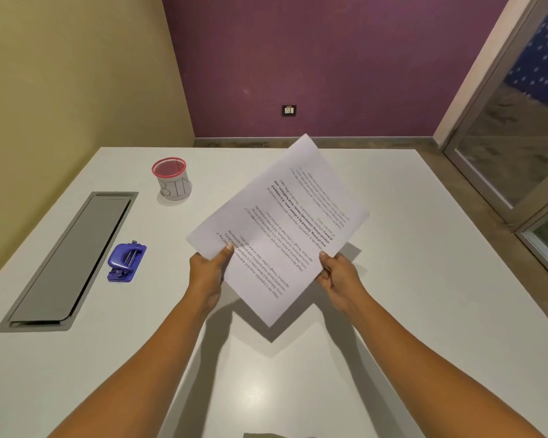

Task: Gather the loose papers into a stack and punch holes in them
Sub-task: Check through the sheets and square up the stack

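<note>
The white desk (393,311) fills the lower view. A grey hatch (70,263) is set into it at nine o'clock. The printed papers (282,229) are held tilted above the desk's middle. The left hand (208,273) grips their seven o'clock edge and the right hand (337,279) their four o'clock edge, fingers (325,273) curled round the sheets. A red-rimmed mesh cup (171,181) stands at eleven o'clock of the papers. A blue hole punch (126,262) lies at nine o'clock, beside the hatch.
</note>
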Demonstrator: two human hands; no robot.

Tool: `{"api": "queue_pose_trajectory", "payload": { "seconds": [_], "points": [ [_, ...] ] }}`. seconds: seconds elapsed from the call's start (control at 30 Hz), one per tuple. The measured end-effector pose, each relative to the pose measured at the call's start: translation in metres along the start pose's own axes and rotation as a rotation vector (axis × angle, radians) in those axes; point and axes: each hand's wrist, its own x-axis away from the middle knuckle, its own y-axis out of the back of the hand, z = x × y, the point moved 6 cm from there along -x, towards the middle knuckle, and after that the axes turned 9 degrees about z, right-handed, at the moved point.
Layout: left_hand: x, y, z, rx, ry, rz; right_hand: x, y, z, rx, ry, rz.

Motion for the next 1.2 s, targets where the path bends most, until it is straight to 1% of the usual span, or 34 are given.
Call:
{"api": "queue_pose_trajectory", "payload": {
  "seconds": [0.07,0.2,0.33,0.43,0.53,0.63,0.67,0.73,0.87,0.97,1.07,1.2],
  "points": [
    [0.002,-0.003,0.002,0.012,0.003,0.029,0.002,0.000,0.013,0.004,0.095,-0.044],
    [0.004,-0.005,0.004,-0.023,0.019,0.065,0.005,0.005,0.033,0.212,0.235,-0.116],
    [-0.001,-0.002,-0.005,-0.049,0.008,0.100,0.010,0.011,0.049,0.303,0.340,-0.138],
    [-0.006,-0.003,-0.011,-0.130,0.047,0.195,0.013,0.014,0.057,0.340,0.404,-0.135],
    [-0.010,-0.005,-0.016,-0.292,0.101,0.308,0.015,0.016,0.062,0.379,0.450,-0.145],
    [-0.015,-0.008,-0.022,-0.541,0.145,0.356,0.016,0.012,0.064,0.389,0.483,-0.097],
    [-0.017,-0.011,-0.024,-0.594,0.150,0.367,0.017,0.009,0.064,0.392,0.485,-0.070],
    [-0.021,-0.021,-0.030,-0.616,0.128,0.388,0.018,0.005,0.062,0.403,0.488,-0.027],
    [-0.022,-0.038,-0.038,-0.487,-0.007,0.331,0.019,-0.003,0.058,0.410,0.493,0.017],
    [-0.019,-0.042,-0.039,-0.480,-0.091,0.280,0.019,-0.006,0.058,0.386,0.511,0.027],
    [-0.018,-0.042,-0.041,-0.477,-0.131,0.223,0.019,-0.007,0.059,0.367,0.520,0.036],
    [-0.015,-0.043,-0.040,-0.469,-0.147,0.206,0.019,-0.005,0.057,0.352,0.511,0.055]
  ]
}}
